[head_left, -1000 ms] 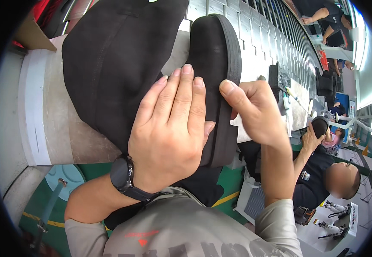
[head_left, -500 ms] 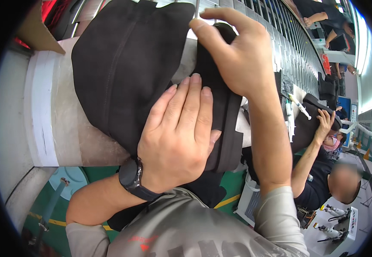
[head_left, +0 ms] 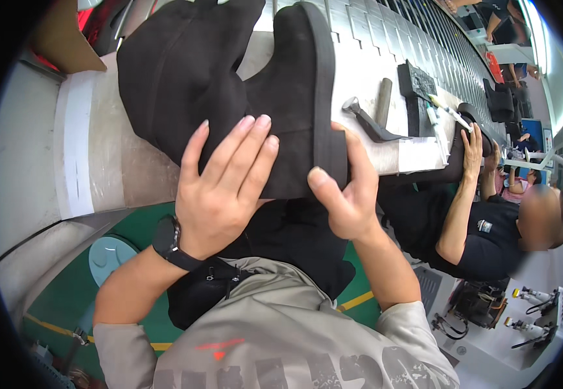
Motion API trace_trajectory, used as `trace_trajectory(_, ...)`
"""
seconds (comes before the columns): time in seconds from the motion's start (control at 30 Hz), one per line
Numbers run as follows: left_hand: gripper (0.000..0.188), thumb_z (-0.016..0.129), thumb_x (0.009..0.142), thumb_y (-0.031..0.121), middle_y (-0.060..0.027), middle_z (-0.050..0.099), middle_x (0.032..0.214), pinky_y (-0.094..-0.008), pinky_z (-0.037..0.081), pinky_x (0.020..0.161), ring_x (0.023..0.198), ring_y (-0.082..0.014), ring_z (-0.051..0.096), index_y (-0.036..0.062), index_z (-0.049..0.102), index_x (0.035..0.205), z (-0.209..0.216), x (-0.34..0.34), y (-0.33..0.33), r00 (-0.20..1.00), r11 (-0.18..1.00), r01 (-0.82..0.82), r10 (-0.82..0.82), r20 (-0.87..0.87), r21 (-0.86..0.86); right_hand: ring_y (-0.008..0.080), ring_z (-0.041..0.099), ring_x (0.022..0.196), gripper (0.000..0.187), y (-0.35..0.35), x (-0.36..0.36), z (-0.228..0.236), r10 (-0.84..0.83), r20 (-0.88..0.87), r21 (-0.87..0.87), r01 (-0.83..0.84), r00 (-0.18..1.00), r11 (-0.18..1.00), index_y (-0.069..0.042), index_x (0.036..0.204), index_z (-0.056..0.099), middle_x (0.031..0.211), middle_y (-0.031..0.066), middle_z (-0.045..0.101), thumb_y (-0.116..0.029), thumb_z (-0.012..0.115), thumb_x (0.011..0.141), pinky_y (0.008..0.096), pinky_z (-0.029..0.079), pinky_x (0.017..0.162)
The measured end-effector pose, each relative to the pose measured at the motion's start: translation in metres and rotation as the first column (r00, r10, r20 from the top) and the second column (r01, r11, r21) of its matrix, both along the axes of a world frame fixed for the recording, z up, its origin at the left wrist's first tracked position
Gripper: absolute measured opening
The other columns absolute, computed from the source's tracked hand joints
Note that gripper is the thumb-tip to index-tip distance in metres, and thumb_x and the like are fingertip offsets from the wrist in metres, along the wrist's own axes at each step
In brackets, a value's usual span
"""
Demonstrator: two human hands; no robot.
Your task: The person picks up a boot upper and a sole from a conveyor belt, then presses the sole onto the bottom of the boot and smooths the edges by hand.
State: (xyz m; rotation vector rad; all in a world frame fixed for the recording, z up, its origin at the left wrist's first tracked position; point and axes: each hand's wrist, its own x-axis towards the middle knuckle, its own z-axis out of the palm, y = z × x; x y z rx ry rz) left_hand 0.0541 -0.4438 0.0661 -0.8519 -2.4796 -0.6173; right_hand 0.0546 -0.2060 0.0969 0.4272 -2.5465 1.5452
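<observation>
A tall black boot (head_left: 288,97) lies on its side on the bench, its sole (head_left: 324,84) facing right and its toe pointing away from me. The wide shaft (head_left: 171,78) spreads out to the left. My left hand (head_left: 220,188) rests flat on the boot near the ankle, fingers stretched out and slightly apart. At the near end, my right hand (head_left: 352,194) grips the heel, with the thumb on the upper and the fingers against the heel block (head_left: 338,159). The fingertips behind the heel are partly hidden.
Right of the boot lie a hammer (head_left: 373,123), a black block (head_left: 417,94) and slim white syringe-like tubes (head_left: 438,133). A slatted metal conveyor (head_left: 359,23) runs behind. A co-worker (head_left: 472,227) handles another dark boot at the right. A cardboard piece (head_left: 70,35) stands far left.
My right hand has come down from the boot's far end to the heel. The boot has turned, so its sole now shows along the right. My left hand has shifted slightly left.
</observation>
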Motion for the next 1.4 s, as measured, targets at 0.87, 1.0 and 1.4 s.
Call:
trace_trajectory(0.87,0.058,0.086,0.082,0.042,-0.0165,0.076,0.102,-0.0414,0.061,0.075,0.091,-0.0336,0.076,-0.0026,0.072,0.116,0.175,-0.033,0.021,0.892,0.942,0.331,-0.332,-0.305,-0.058,0.0343,0.058,0.137,0.066,0.02,-0.022,0.098,-0.027,-0.151,-0.481,-0.05,0.988,0.875,0.009,0.137,0.06,0.14,0.0286,0.063,-0.051,0.058,0.108,0.0491,0.043,0.119)
trace_trajectory(1.0,0.057,0.085,0.086,0.042,-0.0172,0.076,0.101,-0.0419,0.06,0.073,0.089,-0.0337,0.076,-0.0035,0.071,0.116,0.182,-0.024,0.029,0.915,0.944,0.317,-0.329,-0.233,-0.088,0.0289,0.059,0.135,0.108,0.029,-0.01,0.105,0.005,0.096,-0.456,0.04,0.995,0.889,0.013,0.151,0.049,0.144,0.0256,0.061,-0.078,0.062,0.094,0.0385,0.045,0.116)
trace_trajectory(1.4,0.051,0.077,0.097,0.044,-0.021,0.076,0.102,-0.0429,0.059,0.07,0.089,-0.0343,0.075,-0.0048,0.071,0.111,0.171,-0.018,0.044,0.885,0.923,0.367,-0.385,-0.26,-0.118,0.0131,0.063,0.108,0.054,0.04,0.006,0.111,0.007,0.203,-0.444,0.085,0.979,0.892,0.005,0.14,0.057,0.12,0.0115,0.07,-0.029,0.072,0.101,0.0281,0.052,0.096)
